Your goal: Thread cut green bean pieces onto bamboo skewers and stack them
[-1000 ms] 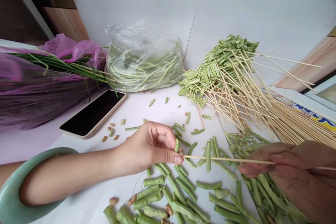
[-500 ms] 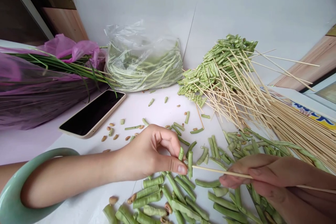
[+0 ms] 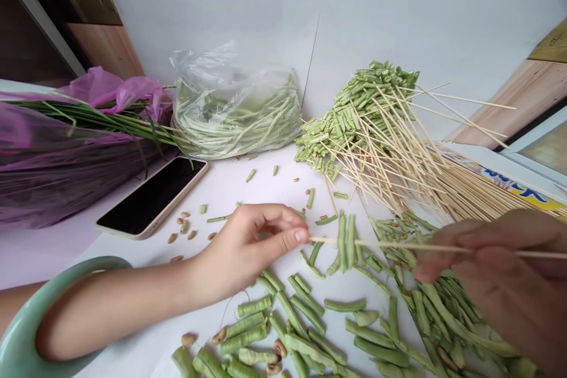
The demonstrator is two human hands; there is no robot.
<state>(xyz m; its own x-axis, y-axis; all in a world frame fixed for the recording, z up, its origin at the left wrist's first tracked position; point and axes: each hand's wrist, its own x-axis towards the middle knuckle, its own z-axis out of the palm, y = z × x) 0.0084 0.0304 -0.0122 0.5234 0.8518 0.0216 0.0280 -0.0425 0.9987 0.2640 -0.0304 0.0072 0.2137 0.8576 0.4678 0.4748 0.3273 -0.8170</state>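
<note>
My right hand (image 3: 500,271), somewhat blurred, grips a thin bamboo skewer (image 3: 398,245) that runs level across the view. Two short green bean pieces (image 3: 346,242) are threaded crosswise on it, side by side. At the skewer's left end my left hand (image 3: 261,236) pinches the tip between thumb and forefinger. A pale green bangle (image 3: 26,319) circles the left forearm. Below both hands lie many cut bean pieces (image 3: 305,313) on the white surface, with a few brown bean seeds (image 3: 219,335) among them.
Finished-looking skewers of stacked beans (image 3: 354,112) lie at the back right, beside loose bamboo skewers (image 3: 469,180). A clear bag of long beans (image 3: 239,115) stands at the back. Left are a phone (image 3: 153,198) and a purple bag (image 3: 66,159) with green stalks.
My left hand has moved from holding a bean piece to pinching the skewer's tip. A second bean piece is now on the skewer, and both sit farther along it. My right hand has risen rightward.
</note>
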